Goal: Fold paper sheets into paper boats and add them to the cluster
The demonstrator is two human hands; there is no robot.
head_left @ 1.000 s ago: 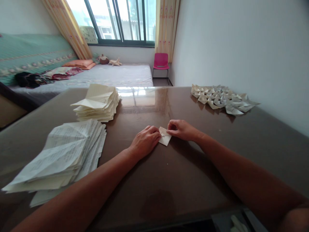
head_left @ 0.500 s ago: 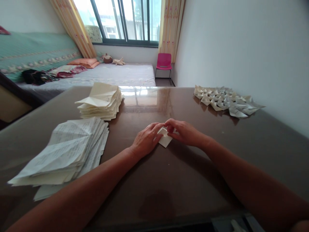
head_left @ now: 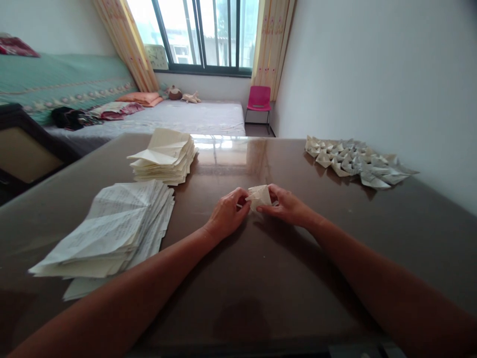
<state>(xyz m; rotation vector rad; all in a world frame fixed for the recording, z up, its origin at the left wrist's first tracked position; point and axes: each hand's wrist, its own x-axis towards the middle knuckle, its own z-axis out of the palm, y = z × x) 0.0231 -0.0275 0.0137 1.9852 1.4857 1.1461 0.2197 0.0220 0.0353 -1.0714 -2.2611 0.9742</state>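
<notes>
Between my two hands, just above the brown table [head_left: 223, 278], is a small piece of folded paper [head_left: 260, 197], cream-coloured, with its layers partly spread. My left hand [head_left: 230, 211] pinches its left corner between thumb and fingers. On the other side my right hand [head_left: 285, 205] grips the paper, thumb in front and fingers behind. The fingertips behind the paper are hidden.
At left lie a stack of printed, creased sheets [head_left: 108, 219] and, farther back, a stack of cream sheets [head_left: 164, 154]. Many folded paper boats [head_left: 354, 159] stand at the right rear by the wall. Beyond the table are a bed [head_left: 208, 117] and a pink chair [head_left: 259, 98].
The folded paper lay flat as a small diamond under my fingers; now it is lifted, tilted and partly opened between both hands. The view has shifted slightly left.
</notes>
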